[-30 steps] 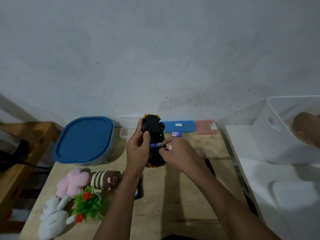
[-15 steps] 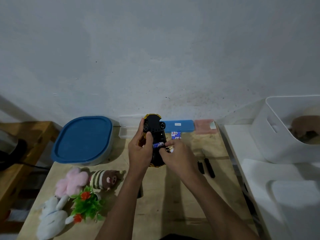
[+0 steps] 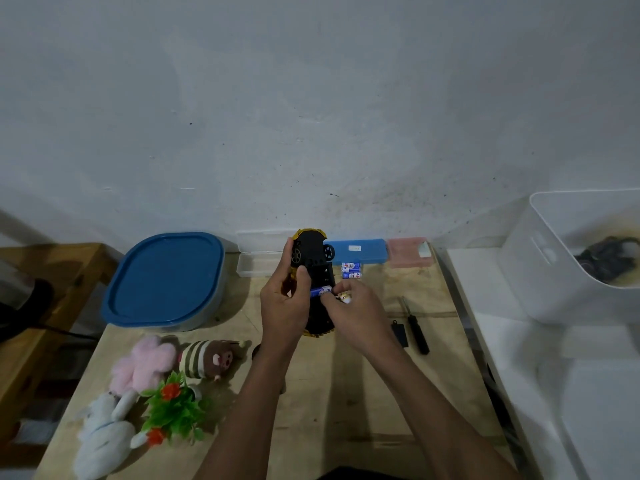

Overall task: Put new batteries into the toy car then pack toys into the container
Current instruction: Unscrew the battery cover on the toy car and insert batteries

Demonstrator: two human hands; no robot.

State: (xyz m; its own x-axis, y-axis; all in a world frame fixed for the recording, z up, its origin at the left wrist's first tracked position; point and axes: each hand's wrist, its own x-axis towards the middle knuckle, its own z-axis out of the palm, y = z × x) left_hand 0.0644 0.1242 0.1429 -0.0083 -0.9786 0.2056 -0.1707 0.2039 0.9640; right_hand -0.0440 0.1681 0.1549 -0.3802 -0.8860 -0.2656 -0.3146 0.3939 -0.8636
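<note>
1. Presently, toy car [image 3: 313, 258], underside up, far mid-table: left hand [image 3: 284, 306] grips its side, and right hand [image 3: 356, 310] pinches a blue battery [image 3: 321, 291] against the underside.
2. Risk: battery seated reversed, or slipping loose if pressed askew.
3. Room: spare batteries [image 3: 351, 270] just right of the car, screwdriver [image 3: 415, 327] right, lidded container [image 3: 166, 278] far left. Freest room lies toward the near edge.

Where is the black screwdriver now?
Head view: the black screwdriver lies on the wooden table, just right of the right hand, beside a small black piece.
</note>
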